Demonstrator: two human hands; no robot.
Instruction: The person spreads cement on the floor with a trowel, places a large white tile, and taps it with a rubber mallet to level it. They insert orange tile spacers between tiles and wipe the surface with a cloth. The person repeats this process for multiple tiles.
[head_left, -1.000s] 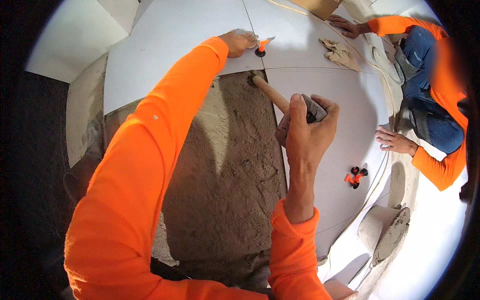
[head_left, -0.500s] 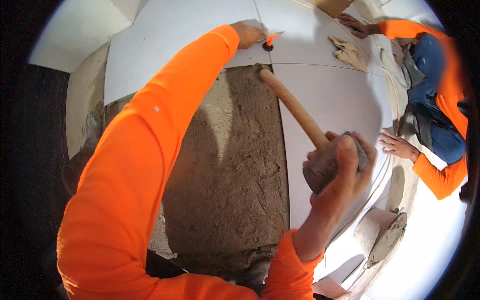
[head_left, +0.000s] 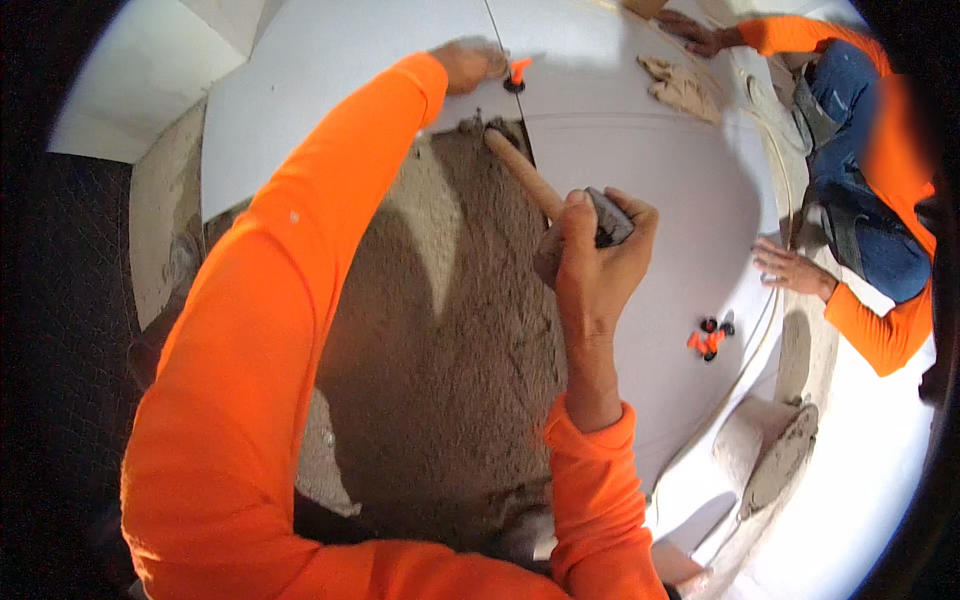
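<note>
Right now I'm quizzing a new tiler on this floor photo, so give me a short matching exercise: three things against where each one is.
Things:
1. mallet
2. orange levelling clip
3. loose clips

Places:
A. lying on the white tile near the co-worker's hand
B. gripped in the right hand
C. at the tile corner by the left hand

Pairs: 1-B, 2-C, 3-A

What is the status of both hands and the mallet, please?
Right hand gripping mallet by its head. Left hand on tile beside orange clip. Handle tip at mortar bed corner.
</note>
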